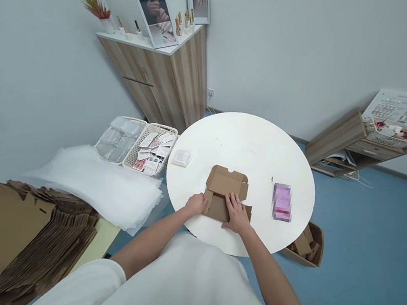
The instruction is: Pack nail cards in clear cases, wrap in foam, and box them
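A brown cardboard box blank (226, 191), partly folded, lies on the near part of the round white table (247, 144). My left hand (195, 205) grips its left side flap with curled fingers. My right hand (236, 215) lies flat on the box's near panel, fingers stretched out and pressing down. The box's lid flap stands open toward the far side.
A small clear plastic case (181, 157) and a pink blurred item (282, 201) lie on the table. To the left are white baskets (150, 155) of small packets, foam sheets (96, 184) and a stack of flat cardboard blanks (18, 236). A cardboard box (307, 243) sits on the blue floor.
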A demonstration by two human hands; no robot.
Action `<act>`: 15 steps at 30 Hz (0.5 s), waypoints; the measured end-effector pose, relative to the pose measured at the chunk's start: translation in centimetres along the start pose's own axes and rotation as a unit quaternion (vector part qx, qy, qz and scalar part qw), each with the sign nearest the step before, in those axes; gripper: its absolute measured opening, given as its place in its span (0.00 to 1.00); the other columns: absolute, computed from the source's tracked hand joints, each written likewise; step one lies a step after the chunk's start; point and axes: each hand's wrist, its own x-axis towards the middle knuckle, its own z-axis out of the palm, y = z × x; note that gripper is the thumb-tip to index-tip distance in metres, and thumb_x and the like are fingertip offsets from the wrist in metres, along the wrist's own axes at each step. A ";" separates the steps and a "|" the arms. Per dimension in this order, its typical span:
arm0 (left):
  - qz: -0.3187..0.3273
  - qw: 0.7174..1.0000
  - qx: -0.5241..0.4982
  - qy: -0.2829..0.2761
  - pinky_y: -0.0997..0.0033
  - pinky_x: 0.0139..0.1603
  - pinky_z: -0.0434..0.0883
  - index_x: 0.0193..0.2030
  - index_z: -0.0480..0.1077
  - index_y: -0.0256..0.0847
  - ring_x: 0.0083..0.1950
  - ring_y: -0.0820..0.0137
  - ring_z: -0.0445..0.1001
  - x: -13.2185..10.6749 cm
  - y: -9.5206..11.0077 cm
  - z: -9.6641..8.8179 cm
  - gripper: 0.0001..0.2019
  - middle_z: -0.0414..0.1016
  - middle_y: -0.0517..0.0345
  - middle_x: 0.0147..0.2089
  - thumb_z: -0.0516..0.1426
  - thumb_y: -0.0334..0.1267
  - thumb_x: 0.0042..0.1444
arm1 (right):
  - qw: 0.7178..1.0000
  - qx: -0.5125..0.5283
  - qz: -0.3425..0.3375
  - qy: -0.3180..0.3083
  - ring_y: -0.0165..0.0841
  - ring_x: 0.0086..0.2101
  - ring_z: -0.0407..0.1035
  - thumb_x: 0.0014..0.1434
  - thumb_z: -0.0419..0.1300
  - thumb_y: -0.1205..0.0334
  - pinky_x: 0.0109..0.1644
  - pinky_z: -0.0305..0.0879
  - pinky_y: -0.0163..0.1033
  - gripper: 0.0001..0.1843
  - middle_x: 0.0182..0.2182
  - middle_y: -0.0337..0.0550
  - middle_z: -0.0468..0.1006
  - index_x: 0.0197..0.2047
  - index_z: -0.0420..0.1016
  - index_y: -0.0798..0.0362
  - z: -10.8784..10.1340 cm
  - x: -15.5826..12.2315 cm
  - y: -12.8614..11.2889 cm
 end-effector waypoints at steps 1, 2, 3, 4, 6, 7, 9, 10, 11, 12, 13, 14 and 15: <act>0.000 1.000 0.000 -0.002 0.69 0.35 0.64 0.40 0.63 0.34 0.40 0.62 0.71 0.0 -0.1 -0.1 0.14 0.72 0.46 0.40 0.43 0.40 0.57 | 1.000 -0.006 -0.001 -0.005 0.44 0.60 0.25 0.34 0.65 0.52 0.56 0.42 0.55 0.64 0.63 0.48 0.30 0.62 0.23 0.49 0.0 0.0 0.0; 0.001 1.000 0.003 -0.004 0.69 0.35 0.64 0.41 0.63 0.34 0.39 0.62 0.71 0.1 -0.2 -0.2 0.13 0.72 0.47 0.39 0.43 0.39 0.57 | 1.000 -0.011 -0.003 -0.010 0.45 0.60 0.25 0.34 0.66 0.51 0.56 0.42 0.56 0.65 0.63 0.48 0.30 0.62 0.22 0.48 -0.1 0.0 0.0; 0.002 1.000 0.005 -0.006 0.69 0.35 0.63 0.41 0.63 0.34 0.39 0.62 0.71 0.2 -0.2 -0.3 0.12 0.72 0.47 0.39 0.44 0.38 0.56 | 1.000 -0.015 -0.004 -0.014 0.45 0.60 0.25 0.33 0.66 0.50 0.56 0.42 0.56 0.65 0.63 0.48 0.29 0.62 0.22 0.48 -0.1 0.1 -0.1; 0.001 1.000 0.008 -0.007 0.69 0.35 0.63 0.41 0.62 0.34 0.39 0.62 0.71 0.2 -0.2 -0.4 0.12 0.72 0.47 0.39 0.44 0.37 0.56 | 1.000 -0.018 -0.004 -0.018 0.45 0.60 0.25 0.33 0.66 0.49 0.56 0.42 0.57 0.65 0.63 0.48 0.29 0.62 0.23 0.48 -0.1 0.1 -0.1; -0.007 1.000 0.013 -0.008 0.68 0.35 0.64 0.41 0.62 0.34 0.40 0.61 0.71 0.5 0.0 -0.4 0.11 0.72 0.46 0.39 0.45 0.35 0.55 | 0.999 -0.023 0.000 -0.022 0.46 0.60 0.24 0.33 0.65 0.47 0.56 0.42 0.57 0.65 0.63 0.49 0.30 0.62 0.23 0.49 0.0 0.0 -0.3; -0.013 1.000 0.015 -0.007 0.68 0.35 0.64 0.41 0.62 0.34 0.40 0.60 0.71 0.6 0.2 -0.4 0.11 0.72 0.45 0.39 0.45 0.35 0.54 | 0.999 -0.026 0.004 -0.023 0.46 0.60 0.23 0.33 0.65 0.47 0.56 0.42 0.57 0.65 0.63 0.50 0.30 0.62 0.24 0.50 0.0 0.0 -0.4; -0.027 0.999 0.017 -0.008 0.67 0.35 0.64 0.41 0.62 0.34 0.41 0.59 0.71 0.7 0.5 -0.3 0.11 0.71 0.43 0.39 0.46 0.34 0.53 | 0.999 -0.034 0.010 -0.025 0.46 0.60 0.23 0.34 0.65 0.46 0.56 0.41 0.57 0.64 0.63 0.51 0.30 0.62 0.24 0.51 0.1 -0.1 -0.5; -0.033 0.999 0.017 -0.009 0.67 0.35 0.64 0.42 0.62 0.34 0.41 0.59 0.71 0.7 0.7 -0.2 0.11 0.71 0.43 0.39 0.46 0.34 0.53 | 0.999 -0.039 0.012 -0.026 0.46 0.60 0.23 0.35 0.64 0.47 0.56 0.41 0.56 0.64 0.63 0.51 0.30 0.62 0.24 0.51 0.1 -0.1 -0.6; -0.037 0.999 0.015 -0.009 0.66 0.36 0.64 0.42 0.62 0.35 0.42 0.59 0.71 0.6 0.7 -0.1 0.11 0.71 0.44 0.39 0.46 0.35 0.53 | 0.999 -0.043 0.014 -0.026 0.45 0.60 0.22 0.35 0.64 0.47 0.56 0.41 0.56 0.63 0.63 0.50 0.29 0.62 0.24 0.51 0.1 -0.2 -0.5; -0.037 0.999 0.011 -0.007 0.66 0.37 0.64 0.43 0.62 0.35 0.42 0.59 0.70 0.4 0.6 0.0 0.12 0.71 0.44 0.40 0.45 0.36 0.54 | 0.998 -0.047 0.015 -0.027 0.45 0.60 0.22 0.36 0.64 0.47 0.56 0.41 0.55 0.63 0.63 0.50 0.29 0.62 0.23 0.51 0.1 -0.2 -0.5; -0.033 0.999 0.003 -0.001 0.66 0.38 0.64 0.45 0.60 0.36 0.43 0.60 0.70 0.1 0.5 0.1 0.14 0.71 0.45 0.41 0.45 0.38 0.55 | 0.998 -0.050 0.014 -0.027 0.45 0.60 0.22 0.36 0.64 0.47 0.56 0.42 0.55 0.63 0.63 0.50 0.28 0.62 0.23 0.51 0.0 -0.2 -0.4; -0.021 1.000 -0.008 0.009 0.66 0.39 0.64 0.49 0.58 0.37 0.44 0.60 0.70 -0.3 0.3 0.1 0.16 0.70 0.45 0.43 0.45 0.41 0.55 | 0.998 -0.053 0.013 -0.027 0.44 0.60 0.22 0.36 0.64 0.47 0.56 0.42 0.55 0.63 0.63 0.49 0.28 0.62 0.22 0.51 0.0 -0.2 -0.3; -0.001 1.000 -0.021 0.022 0.66 0.40 0.64 0.52 0.54 0.37 0.45 0.60 0.69 -0.7 0.0 0.0 0.21 0.68 0.46 0.45 0.46 0.45 0.55 | 0.998 -0.055 0.011 -0.026 0.44 0.60 0.22 0.36 0.64 0.47 0.56 0.42 0.55 0.63 0.63 0.49 0.28 0.62 0.22 0.51 0.0 -0.2 -0.2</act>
